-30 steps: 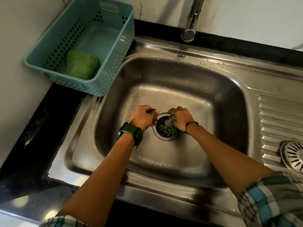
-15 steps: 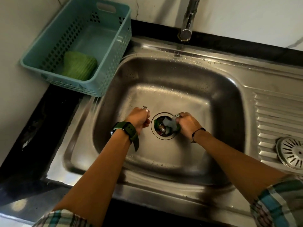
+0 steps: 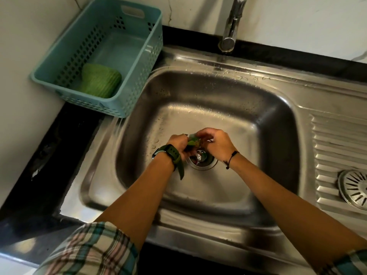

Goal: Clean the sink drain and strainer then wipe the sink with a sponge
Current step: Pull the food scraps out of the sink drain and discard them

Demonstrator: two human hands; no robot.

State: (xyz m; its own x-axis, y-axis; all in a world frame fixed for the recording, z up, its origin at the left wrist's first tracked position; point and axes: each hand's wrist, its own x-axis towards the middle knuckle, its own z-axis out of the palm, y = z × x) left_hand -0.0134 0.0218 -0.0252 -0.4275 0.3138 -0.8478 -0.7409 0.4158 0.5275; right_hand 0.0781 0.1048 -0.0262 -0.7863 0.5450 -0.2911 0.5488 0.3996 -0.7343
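Over the round steel drain (image 3: 203,163) of the stainless sink (image 3: 228,116), we pinch green leafy scraps (image 3: 193,142) between our left hand (image 3: 178,144) and right hand (image 3: 216,143), fingers clenched on them; the slotted steel strainer (image 3: 354,188) rests on the ribbed drainboard.

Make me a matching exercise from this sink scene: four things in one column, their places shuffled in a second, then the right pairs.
Things:
1. green sponge
2. strainer
3. tap
4. scraps

Places:
A. lying on the ridged drainboard
B. in the teal basket
C. held between the left hand and right hand above the drain
D. behind the basin, at the wall

Pairs: 1-B, 2-A, 3-D, 4-C
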